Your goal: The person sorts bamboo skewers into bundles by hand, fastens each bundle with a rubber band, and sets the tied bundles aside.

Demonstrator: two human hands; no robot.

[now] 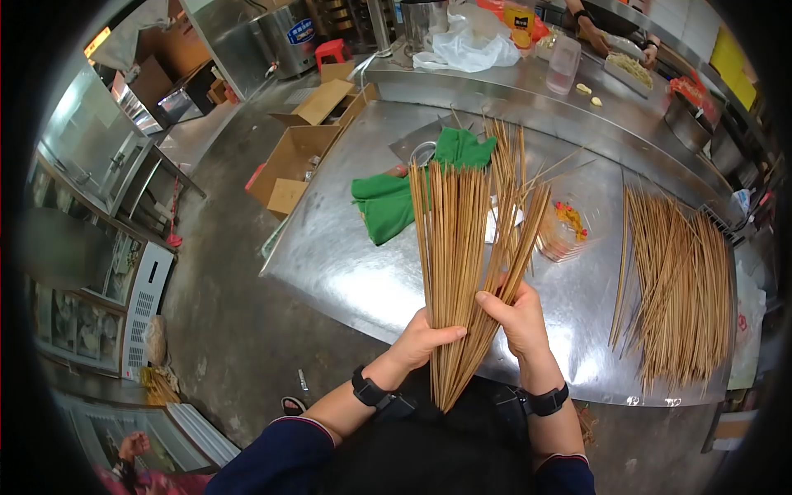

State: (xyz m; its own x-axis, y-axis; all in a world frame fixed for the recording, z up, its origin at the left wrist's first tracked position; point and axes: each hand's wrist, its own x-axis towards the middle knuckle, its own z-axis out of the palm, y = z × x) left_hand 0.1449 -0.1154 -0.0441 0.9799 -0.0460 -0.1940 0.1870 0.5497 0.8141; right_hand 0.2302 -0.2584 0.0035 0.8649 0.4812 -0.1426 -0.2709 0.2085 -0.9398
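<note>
A large bundle of thin wooden sticks (454, 247) stands nearly upright between my hands, fanned into two parts at the top. My left hand (426, 334) is closed round its lower left side, thumb across the front. Round the right part of the bundle, my right hand (513, 313) is closed with its thumb on the sticks. Green cloths (384, 205) lie behind the bundle on the metal table (346, 272). More loose sticks (506, 153) lie behind it, near a clear container (564, 229) with red and yellow bits.
A wide pile of sticks (681, 289) covers the table's right side. Behind runs a metal shelf (610, 124) with a plastic bag (470, 45) and a clear cup (563, 64). Another person's hands (594, 37) are at a tray (629, 74). Open cardboard boxes (301, 161) stand left.
</note>
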